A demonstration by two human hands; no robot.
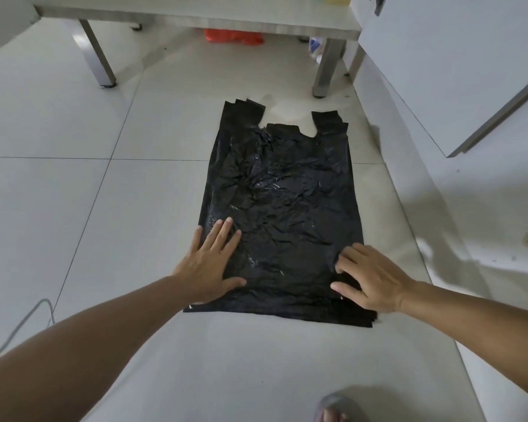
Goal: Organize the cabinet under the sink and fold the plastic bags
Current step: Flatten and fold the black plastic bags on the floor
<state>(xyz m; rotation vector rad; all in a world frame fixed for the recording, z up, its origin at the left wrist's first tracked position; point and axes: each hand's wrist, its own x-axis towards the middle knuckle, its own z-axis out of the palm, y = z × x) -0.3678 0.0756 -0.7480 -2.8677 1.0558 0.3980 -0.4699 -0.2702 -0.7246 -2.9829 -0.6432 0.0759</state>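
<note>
From the head camera, a black plastic bag (281,208) lies spread flat on the pale tiled floor (73,193), its two handle loops pointing away from the person toward a metal-legged bench (195,18) and its bottom edge nearest the viewer. The film is crinkled and glossy, and its stepped edges at the handles and the near right corner hint at more than one layer, though I cannot tell how many. The left hand (209,263) lies flat on the near left part of the bag, fingers straight and slightly spread, thumb stretched out to the right, gripping nothing. The right hand (369,278) rests on the near right part with its fingers bent, fingertips pressing into the plastic and bunching it a little; whether any film is actually pinched cannot be made out. Under the bench sits an orange bag (233,36), well apart from the black one, beside something white and blue against the right leg. A white cabinet door (454,71) stands at the right, a grey cable (28,327) curves across the floor at lower left, and a slipper (339,409) shows at the bottom edge.
</note>
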